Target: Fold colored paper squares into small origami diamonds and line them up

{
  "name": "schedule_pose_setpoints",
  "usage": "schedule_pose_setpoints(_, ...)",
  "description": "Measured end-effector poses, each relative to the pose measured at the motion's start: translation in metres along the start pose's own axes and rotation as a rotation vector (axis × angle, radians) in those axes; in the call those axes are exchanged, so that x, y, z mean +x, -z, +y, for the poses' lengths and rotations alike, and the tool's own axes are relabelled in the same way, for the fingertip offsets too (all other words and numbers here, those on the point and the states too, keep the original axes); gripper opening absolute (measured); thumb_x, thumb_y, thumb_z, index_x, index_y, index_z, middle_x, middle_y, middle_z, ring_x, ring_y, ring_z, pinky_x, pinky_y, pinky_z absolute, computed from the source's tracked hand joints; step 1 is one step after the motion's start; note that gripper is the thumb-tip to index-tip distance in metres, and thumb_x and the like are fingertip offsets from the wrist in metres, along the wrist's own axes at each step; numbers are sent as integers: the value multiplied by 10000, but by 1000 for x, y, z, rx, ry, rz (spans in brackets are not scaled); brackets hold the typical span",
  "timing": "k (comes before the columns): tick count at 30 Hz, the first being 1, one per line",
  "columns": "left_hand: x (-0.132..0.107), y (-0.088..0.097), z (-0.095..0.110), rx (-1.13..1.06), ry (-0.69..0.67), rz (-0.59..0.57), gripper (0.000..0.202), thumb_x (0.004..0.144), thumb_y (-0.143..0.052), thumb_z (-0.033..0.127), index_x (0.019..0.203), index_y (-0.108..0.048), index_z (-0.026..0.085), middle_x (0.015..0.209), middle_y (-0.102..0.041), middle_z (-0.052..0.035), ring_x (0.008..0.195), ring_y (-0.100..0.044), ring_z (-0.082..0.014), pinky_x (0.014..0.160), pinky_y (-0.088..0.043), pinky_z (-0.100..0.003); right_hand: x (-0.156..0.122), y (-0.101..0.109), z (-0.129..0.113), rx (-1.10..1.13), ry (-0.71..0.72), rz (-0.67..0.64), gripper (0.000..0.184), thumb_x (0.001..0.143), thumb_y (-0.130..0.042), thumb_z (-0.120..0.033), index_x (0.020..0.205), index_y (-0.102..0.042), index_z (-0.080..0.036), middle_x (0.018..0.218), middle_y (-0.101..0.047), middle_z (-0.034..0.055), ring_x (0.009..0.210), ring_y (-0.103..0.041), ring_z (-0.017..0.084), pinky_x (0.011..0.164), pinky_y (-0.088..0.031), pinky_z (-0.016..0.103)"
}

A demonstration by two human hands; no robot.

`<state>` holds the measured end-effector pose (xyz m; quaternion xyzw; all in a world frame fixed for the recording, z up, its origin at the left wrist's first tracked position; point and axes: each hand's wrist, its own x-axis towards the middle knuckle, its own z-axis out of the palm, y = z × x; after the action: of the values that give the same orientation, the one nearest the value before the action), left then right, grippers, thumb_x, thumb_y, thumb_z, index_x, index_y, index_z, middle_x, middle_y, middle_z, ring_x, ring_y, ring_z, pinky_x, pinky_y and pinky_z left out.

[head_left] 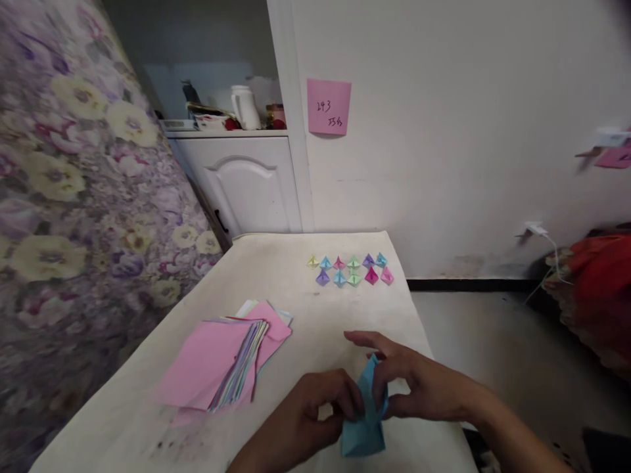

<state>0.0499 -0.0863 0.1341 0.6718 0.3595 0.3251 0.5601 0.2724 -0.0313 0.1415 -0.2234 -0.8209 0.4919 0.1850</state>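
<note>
A folded piece of blue paper (365, 420) stands between my two hands above the near edge of the white table (305, 309). My left hand (305, 414) pinches its left side with curled fingers. My right hand (414, 384) grips its right side, with the forefinger stretched out over the top. To the left lies a stack of coloured paper sheets (224, 361), pink on top. At the far end of the table sit two rows of small folded paper figures (351, 270) in yellow, blue, pink, green and purple.
A floral mattress (73, 217) leans along the left side of the table. A pink note (328, 106) is stuck on the white wall behind. A white cabinet (241, 177) with a jug and dishes stands at the back. Red cloth (599, 295) lies at right.
</note>
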Motion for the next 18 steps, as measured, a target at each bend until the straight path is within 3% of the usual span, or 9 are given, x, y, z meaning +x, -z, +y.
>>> schedule_pose_setpoints(4, 2, -3, 1, 14, 0, -35, 111, 767, -608, 108, 820, -671, 183, 829, -625, -21, 767, -571, -157, 698, -423, -260, 2, 0, 6, 34, -9, -25, 154, 703, -709, -149, 831, -702, -237, 1454, -301, -7, 1310, -320, 242, 1035, -324, 393)
schedule_pose_setpoints(9, 6, -6, -1, -57, -21, -42, 52, 747, -672, 189, 753, -723, 197, 866, -623, -33, 838, -580, -169, 760, -426, -273, 6, -1, 8, 24, -22, -16, 142, 701, -711, -162, 823, -707, -234, 1403, -358, 4, 1227, -405, 224, 968, -390, 365)
schedule_pose_setpoints(13, 5, -6, -7, -99, 45, -47, 66, 759, -654, 192, 765, -719, 185, 806, -651, -30, 761, -598, -164, 703, -439, -266, 7, -2, 5, -131, 1, 9, 170, 680, -719, -150, 811, -721, -258, 1313, -433, 10, 1130, -443, 212, 896, -421, 347)
schedule_pose_setpoints(18, 4, -6, -8, -89, 125, -49, 64, 752, -647, 187, 756, -710, 181, 711, -661, -3, 711, -590, -156, 664, -430, -240, 8, -6, 2, -342, 21, 34, 235, 682, -655, -65, 788, -713, -266, 1357, -379, -9, 1160, -395, 243, 960, -328, 406)
